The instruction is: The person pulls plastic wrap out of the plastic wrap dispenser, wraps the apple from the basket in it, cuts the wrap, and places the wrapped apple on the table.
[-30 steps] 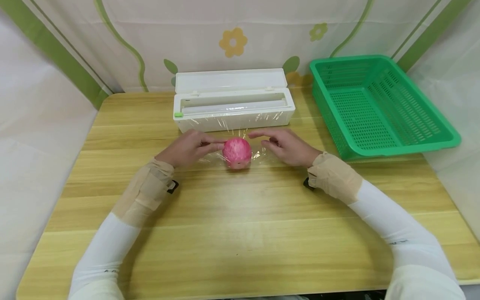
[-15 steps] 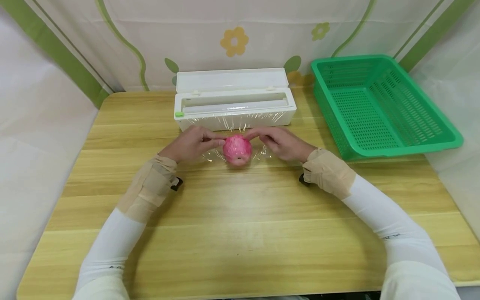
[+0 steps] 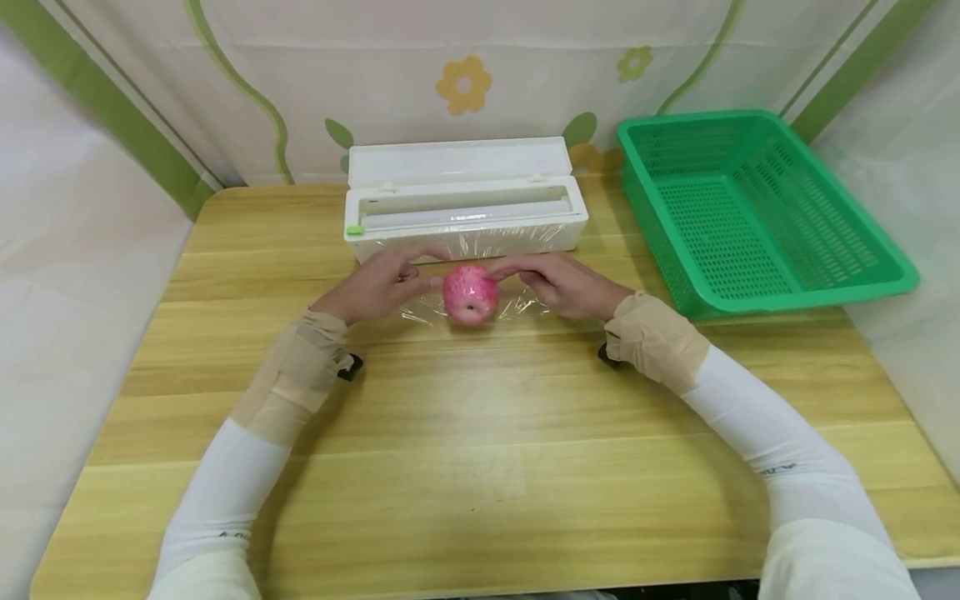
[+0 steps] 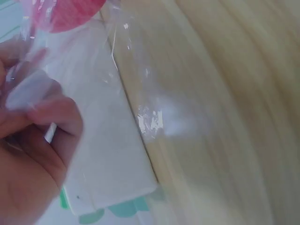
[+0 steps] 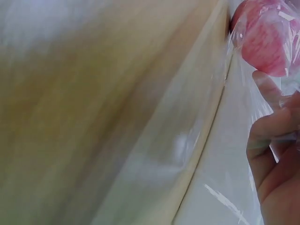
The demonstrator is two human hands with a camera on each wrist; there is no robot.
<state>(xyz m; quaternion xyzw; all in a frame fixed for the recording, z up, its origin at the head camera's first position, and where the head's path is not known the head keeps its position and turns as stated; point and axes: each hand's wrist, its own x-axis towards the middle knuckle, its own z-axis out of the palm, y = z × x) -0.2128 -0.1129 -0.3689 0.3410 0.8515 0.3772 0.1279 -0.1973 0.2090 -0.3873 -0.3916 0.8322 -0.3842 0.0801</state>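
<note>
A pink-red apple [image 3: 470,295] rests near the middle of the table in clear cling film [image 3: 521,307], its dimple facing me. The film runs from the apple to the white cling film box [image 3: 472,243] behind it. My left hand [image 3: 382,283] is at the apple's left, its thumb tip at the fruit and its index finger raised apart from it. On the other side, my right hand [image 3: 564,285] touches the apple's upper right with an extended index finger; its other fingers are bent. Film overlaps the fingers [image 4: 56,112] in the left wrist view.
The box's white lid [image 3: 459,162] stands open against the flowered curtain [image 3: 525,75]. Inside lies the film roll [image 3: 465,215]. A green slotted basket [image 3: 675,242] stands on the right of the wooden table [image 3: 480,467].
The apple has rolled slightly away from me, its dimple turning upward. My right index finger has come onto the apple. My left index finger has lifted away from it.
</note>
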